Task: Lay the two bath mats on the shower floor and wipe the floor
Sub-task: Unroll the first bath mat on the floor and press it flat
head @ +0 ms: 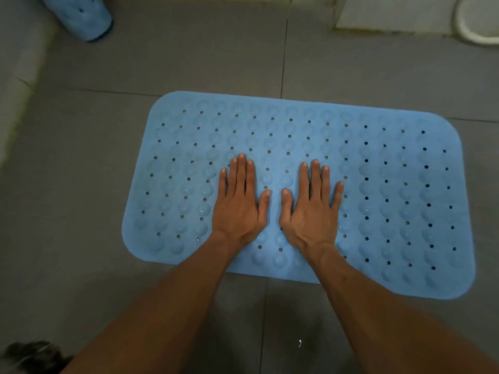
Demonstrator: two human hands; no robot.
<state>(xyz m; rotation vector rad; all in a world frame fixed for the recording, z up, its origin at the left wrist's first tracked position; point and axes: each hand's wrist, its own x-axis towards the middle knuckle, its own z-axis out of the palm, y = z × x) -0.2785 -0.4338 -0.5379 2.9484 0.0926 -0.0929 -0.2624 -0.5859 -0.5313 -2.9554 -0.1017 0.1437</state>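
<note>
We read step as pressing 1st blue bath mat [364, 190] flat onto grey tile floor [81, 184]: left hand [239, 206] & right hand [310, 211] palms down mid-mat, fingers spread, gripping nothing. Rolled blue mat [89, 17] top-left likely 2nd; next: fetch, unroll beside. No legible writing/brand.
</note>
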